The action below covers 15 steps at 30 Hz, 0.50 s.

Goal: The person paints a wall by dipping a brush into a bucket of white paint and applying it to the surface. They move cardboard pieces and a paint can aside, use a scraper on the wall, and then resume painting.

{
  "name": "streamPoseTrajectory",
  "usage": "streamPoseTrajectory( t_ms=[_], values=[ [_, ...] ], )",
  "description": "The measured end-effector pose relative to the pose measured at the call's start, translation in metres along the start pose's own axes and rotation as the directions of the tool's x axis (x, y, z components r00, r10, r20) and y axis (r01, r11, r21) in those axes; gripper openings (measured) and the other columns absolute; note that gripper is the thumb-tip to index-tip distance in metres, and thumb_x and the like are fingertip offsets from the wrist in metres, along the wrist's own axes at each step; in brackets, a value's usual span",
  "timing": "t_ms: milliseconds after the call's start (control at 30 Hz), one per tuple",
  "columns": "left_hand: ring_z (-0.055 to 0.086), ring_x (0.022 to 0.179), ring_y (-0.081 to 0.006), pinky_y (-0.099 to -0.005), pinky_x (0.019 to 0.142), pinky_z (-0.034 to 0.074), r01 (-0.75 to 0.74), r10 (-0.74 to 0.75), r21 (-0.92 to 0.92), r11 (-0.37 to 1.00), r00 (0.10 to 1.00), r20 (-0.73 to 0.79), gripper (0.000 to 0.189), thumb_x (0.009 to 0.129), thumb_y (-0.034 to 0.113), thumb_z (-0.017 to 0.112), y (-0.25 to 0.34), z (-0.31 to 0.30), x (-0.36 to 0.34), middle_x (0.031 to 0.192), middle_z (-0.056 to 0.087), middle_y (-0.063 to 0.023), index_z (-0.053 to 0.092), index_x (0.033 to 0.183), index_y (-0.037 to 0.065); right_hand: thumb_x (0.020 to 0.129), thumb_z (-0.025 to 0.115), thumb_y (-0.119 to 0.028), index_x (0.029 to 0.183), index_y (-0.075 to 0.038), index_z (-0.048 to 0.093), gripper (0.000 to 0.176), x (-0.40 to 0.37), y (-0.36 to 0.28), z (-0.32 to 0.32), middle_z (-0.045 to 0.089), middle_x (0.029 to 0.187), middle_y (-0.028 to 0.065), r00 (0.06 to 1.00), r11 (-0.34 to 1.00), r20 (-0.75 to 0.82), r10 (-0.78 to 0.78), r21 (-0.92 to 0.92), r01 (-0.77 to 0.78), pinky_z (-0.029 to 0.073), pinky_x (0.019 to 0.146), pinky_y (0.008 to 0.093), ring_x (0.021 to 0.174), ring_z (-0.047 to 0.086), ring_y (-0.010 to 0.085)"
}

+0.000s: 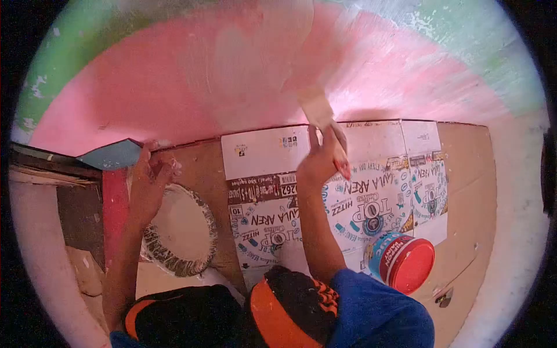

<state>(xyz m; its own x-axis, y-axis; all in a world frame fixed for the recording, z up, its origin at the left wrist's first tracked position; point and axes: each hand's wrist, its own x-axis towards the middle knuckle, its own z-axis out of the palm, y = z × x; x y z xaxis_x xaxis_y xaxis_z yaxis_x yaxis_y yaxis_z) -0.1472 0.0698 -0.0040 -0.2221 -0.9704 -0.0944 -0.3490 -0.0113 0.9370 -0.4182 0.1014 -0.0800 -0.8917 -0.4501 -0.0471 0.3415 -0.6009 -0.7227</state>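
My right hand (319, 153) is closed around the handle of a putty knife (316, 108). Its wide, pale blade meets the pink wall (174, 75), and the red handle end points down toward me. Paler beige smears cover the wall above the blade. At the left, my left hand (155, 165) has curled fingers with whitish residue on them. They grip the right end of a blue-grey flat plate (110, 161). Just below that hand stands a round tub (207, 238) with a smeared rim, filled with a cream-coloured paste (184, 229).
Printed cardboard (272, 232) covers the floor along the wall's base. A paint can (411, 267) with a red end lies tilted at the right. Wooden boards (52, 165) and a red upright piece (115, 203) are at the left. My knees (290, 307) are close below.
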Motion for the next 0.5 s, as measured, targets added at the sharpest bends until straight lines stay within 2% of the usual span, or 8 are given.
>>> streamPoseTrajectory(
  t_ms=[33,100,167,233,300,367,467,500],
  values=[
    [0.053,0.071,-0.0128,-0.0241,0.062,0.046,-0.021,0.019,0.040,0.999,0.999,0.033,0.036,0.083,0.013,0.051,0.000,-0.004,-0.001,0.080,0.053,-0.0049,0.037,0.116,0.007,0.078,0.052,-0.003,0.093,0.000,0.047,0.016,0.001,0.007,-0.006,0.051,0.094,0.0133,1.000,1.000,-0.003,0.000,0.002,0.000,0.051,0.076,0.0317,0.086,0.054,0.0199],
    [0.053,0.072,-0.0130,-0.0243,0.062,0.046,0.013,-0.013,0.018,1.000,1.000,0.011,0.037,0.083,0.012,0.050,0.008,-0.004,-0.001,0.080,0.053,-0.0052,0.036,0.117,0.006,0.080,0.050,-0.004,0.092,0.000,0.048,0.013,0.014,0.042,-0.032,0.051,0.095,0.0123,0.929,0.979,-0.330,0.168,-0.056,-0.197,0.050,0.076,0.0317,0.085,0.054,0.0195],
    [0.053,0.072,-0.0132,-0.0245,0.063,0.046,0.052,-0.052,-0.004,0.999,0.999,-0.011,0.038,0.083,0.011,0.050,0.012,0.001,-0.001,0.080,0.054,-0.0055,0.035,0.118,0.006,0.079,0.050,-0.003,0.090,0.002,0.047,0.013,0.028,0.061,-0.030,0.051,0.095,0.0117,0.894,0.954,-0.365,0.260,-0.048,-0.297,0.050,0.077,0.0307,0.086,0.053,0.0195],
    [0.052,0.073,-0.0100,-0.0222,0.060,0.042,0.042,-0.043,-0.044,0.998,0.999,-0.015,0.041,0.083,0.010,0.051,0.011,0.007,-0.004,0.080,0.054,-0.0048,0.033,0.119,0.003,0.078,0.051,-0.004,0.090,0.002,0.047,0.014,0.034,0.047,-0.005,0.050,0.094,0.0115,0.923,0.965,-0.294,0.249,-0.009,-0.263,0.050,0.078,0.0302,0.086,0.052,0.0191],
    [0.052,0.073,-0.0102,-0.0222,0.060,0.042,0.030,-0.029,-0.013,0.999,0.999,0.013,0.041,0.082,0.010,0.051,-0.001,0.006,-0.007,0.080,0.054,-0.0050,0.033,0.119,0.002,0.082,0.047,-0.004,0.091,0.004,0.047,0.012,0.013,-0.011,0.025,0.049,0.094,0.0127,0.999,0.999,0.013,0.032,0.013,-0.032,0.049,0.080,0.0308,0.088,0.052,0.0203],
    [0.052,0.074,-0.0104,-0.0223,0.061,0.042,-0.003,0.003,0.017,1.000,0.999,0.037,0.041,0.082,0.009,0.050,-0.005,0.001,-0.001,0.081,0.054,-0.0052,0.032,0.119,0.002,0.084,0.042,-0.005,0.100,0.005,0.047,0.020,0.004,-0.068,0.058,0.049,0.096,0.0128,0.982,0.957,0.156,-0.108,0.283,0.060,0.048,0.082,0.0342,0.094,0.051,0.0194],
    [0.052,0.074,-0.0110,-0.0226,0.061,0.042,0.030,-0.029,-0.033,0.999,0.999,0.038,0.043,0.082,0.008,0.051,-0.001,0.002,0.004,0.082,0.053,-0.0058,0.031,0.119,0.002,0.084,0.041,-0.005,0.104,0.005,0.046,0.023,-0.004,-0.067,0.088,0.050,0.104,0.0143,0.914,0.943,0.234,-0.331,0.110,0.313,0.045,0.085,0.0380,0.098,0.050,0.0225],
    [0.053,0.074,-0.0123,-0.0242,0.062,0.043,0.009,-0.008,-0.039,0.999,0.999,0.038,0.043,0.082,0.009,0.051,0.002,0.003,0.005,0.082,0.053,-0.0060,0.031,0.120,0.003,0.082,0.045,-0.004,0.101,0.005,0.047,0.021,-0.008,-0.031,0.076,0.049,0.103,0.0137,0.945,0.926,0.169,-0.279,-0.214,0.311,0.046,0.084,0.0360,0.097,0.050,0.0225]
  ],
)
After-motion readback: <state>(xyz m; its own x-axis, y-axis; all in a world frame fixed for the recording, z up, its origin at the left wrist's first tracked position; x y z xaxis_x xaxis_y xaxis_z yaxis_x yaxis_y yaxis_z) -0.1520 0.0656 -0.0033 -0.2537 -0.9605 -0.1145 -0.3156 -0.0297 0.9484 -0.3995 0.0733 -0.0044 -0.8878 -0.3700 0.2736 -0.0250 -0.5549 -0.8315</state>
